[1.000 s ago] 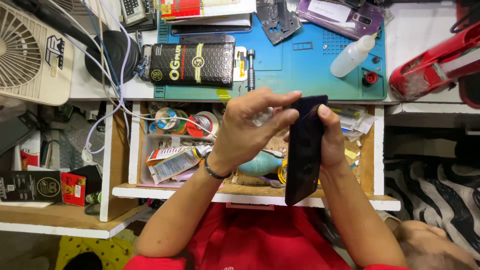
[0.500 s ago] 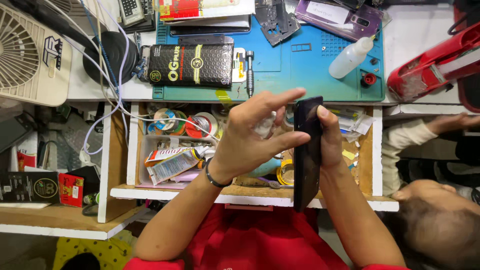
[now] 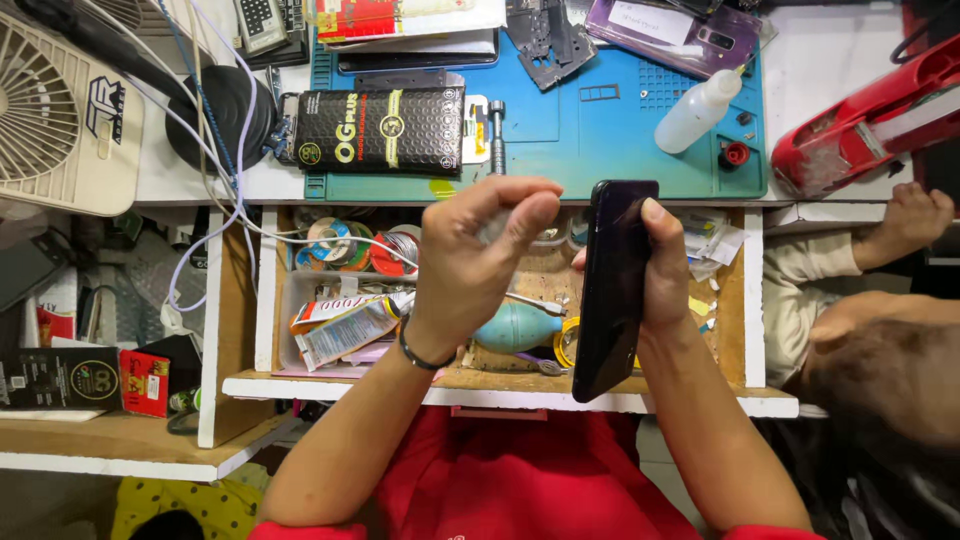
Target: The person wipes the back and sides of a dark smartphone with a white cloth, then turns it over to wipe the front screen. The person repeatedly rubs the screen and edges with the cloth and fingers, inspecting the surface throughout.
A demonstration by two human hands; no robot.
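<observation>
A slim black glossy smartphone [image 3: 612, 290] is held edge-on and nearly upright above an open wooden drawer [image 3: 735, 330], its lower end level with the drawer's front edge. It is gripped by the right hand [image 3: 665, 275], whose fingers are wrapped around its back and whose thumb lies along the upper edge. The left hand [image 3: 480, 255] is raised just beside the phone, its fingertips pinched together around something small and pale that cannot be made out; a dark band is worn on that wrist. Below the hands, in the drawer, a teal rubber air-blower bulb [image 3: 518, 327], rolls of tape [image 3: 330, 243], a squeezed tube [image 3: 345, 330] in a clear plastic tray and a yellow ring can be seen. Beyond the drawer, on the counter, a blue silicone work mat [image 3: 600, 130] is laid out, on which a black bubble-wrapped packet [image 3: 380, 130], a small white squeeze bottle [image 3: 698, 112] and a purple phone back [image 3: 675, 35] are placed. A beige desk fan [image 3: 60, 110] stands at the far left, with white cables trailing past it. At the right edge, another person's hand [image 3: 915, 220] and pale sleeve rest near a red tool [image 3: 870, 120].
</observation>
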